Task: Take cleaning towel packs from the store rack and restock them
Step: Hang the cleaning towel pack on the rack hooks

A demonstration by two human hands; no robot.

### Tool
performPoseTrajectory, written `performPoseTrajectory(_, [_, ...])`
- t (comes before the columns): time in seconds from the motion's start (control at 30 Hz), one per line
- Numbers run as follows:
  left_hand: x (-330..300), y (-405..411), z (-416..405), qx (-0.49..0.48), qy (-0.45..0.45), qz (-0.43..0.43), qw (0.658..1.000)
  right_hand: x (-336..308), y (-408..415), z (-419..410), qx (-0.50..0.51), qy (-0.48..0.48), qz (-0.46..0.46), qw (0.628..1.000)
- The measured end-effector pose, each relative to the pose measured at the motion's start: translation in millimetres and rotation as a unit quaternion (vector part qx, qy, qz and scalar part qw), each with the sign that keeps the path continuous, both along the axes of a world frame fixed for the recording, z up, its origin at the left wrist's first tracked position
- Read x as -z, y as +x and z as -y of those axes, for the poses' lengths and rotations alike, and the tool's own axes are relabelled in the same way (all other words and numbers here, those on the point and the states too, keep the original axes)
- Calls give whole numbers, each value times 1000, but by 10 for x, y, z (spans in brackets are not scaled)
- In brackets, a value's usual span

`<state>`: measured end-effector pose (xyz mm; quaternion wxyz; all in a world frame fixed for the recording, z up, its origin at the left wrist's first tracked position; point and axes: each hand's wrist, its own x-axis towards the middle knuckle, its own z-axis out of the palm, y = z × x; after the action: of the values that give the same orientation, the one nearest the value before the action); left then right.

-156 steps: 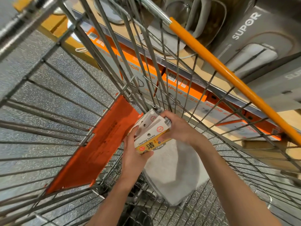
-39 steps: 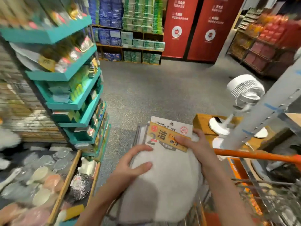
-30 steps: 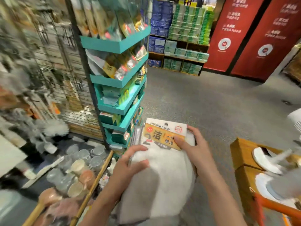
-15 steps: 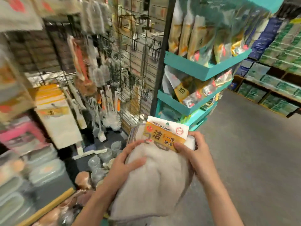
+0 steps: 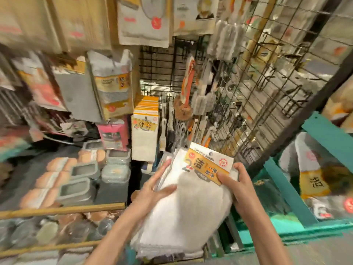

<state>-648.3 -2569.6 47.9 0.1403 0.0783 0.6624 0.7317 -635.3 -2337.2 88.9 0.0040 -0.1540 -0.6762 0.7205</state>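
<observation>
a store aisle corner, crowded with hanging goods. a black wire grid rack (image 5: pixel 254 88) runs up the right side, hung with brushes (image 5: pixel 188 92) and hooks. to its left, more packs hang in a row, among them a white hanging towel pack (image 5: pixel 145 138) with the same orange header card as the one being held. below on the left, a low shelf (image 5: pixel 63 208) with a wooden front edge carries grey lidded containers (image 5: pixel 76 190) and orange-topped ones. at the right, a teal shelf unit (image 5: pixel 298 190) holds bagged goods.

in the lower middle, both hands hold a stack of cleaning towel packs (image 5: pixel 191 199), white and fluffy, in front of the rack and not touching it. the left hand (image 5: pixel 152 188) grips the stack's left edge, thumb laid across the front. the right hand (image 5: pixel 236 184) grips the upper right corner, thumb pressed on the orange header card (image 5: pixel 206 165).

much of the left and top is smeared by motion blur, so the labels there cannot be read. the bottom of the stack is cut off by the forearms and the frame edge; how many packs it holds cannot be told. the teal unit's lower shelves are cropped.
</observation>
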Motion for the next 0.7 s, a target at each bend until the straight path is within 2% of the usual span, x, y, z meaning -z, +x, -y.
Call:
performPoseTrajectory(0.07, [-3, -65, 65, -42, 4, 29, 999, 7, -189, 58, -19, -18, 10, 1000])
performPoseTrajectory(0.27, [81, -417, 391, -109, -2, 45, 993, 80, -773, 456, -43, -38, 0, 998])
performPoseTrajectory(0.5, [124, -723, 638, -152, 8, 59, 987, 146, -1219, 692, -58, -54, -21, 997])
performPoseTrajectory(0.7, [75, -984, 694, -158, -19, 50, 986, 147, -1557, 703, -73, -57, -27, 995])
